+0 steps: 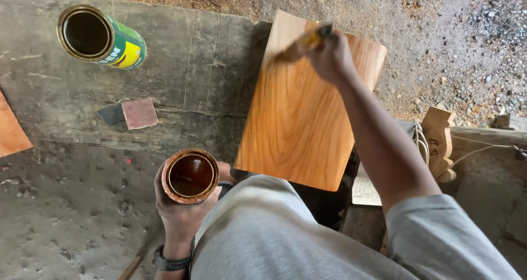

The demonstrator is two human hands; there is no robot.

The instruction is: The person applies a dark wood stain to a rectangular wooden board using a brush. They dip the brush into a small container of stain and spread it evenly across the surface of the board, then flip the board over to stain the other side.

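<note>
- Right hand [331, 57], seen from the head camera, is closed around the handle of a paintbrush [301, 45]; the fingers wrap it fully, and the bristle end, blurred, points away from the grip toward the person's left and slightly nearer.
- Directly under that grip lies the varnished wooden board [299, 115], glossy orange-brown with visible grain. Its long axis runs from the far edge, where the brush sits, back toward the person's lap, tilted a little to the right at the far end. Most of the board's length lies on the near side of the brush; only a narrow strip lies beyond it.
- Left hand [181, 211] is curled around a small rusty tin [190, 176] holding dark liquid, gripping it from below and behind with the mouth open upward. A watch sits on that wrist.
- From the brush grip, the tin lies nearer the person and to the left, just off the board's near left corner; the two are apart, not touching.
- Farther left of both grips, on the worn plank bench [181, 77], a larger green can [101, 37] lies on its side with its open mouth toward the camera, and a square of sandpaper [139, 113] rests between it and the tin.
- Right of the board, a carved pale wooden piece [439, 143] stands, well apart from either hand.
</note>
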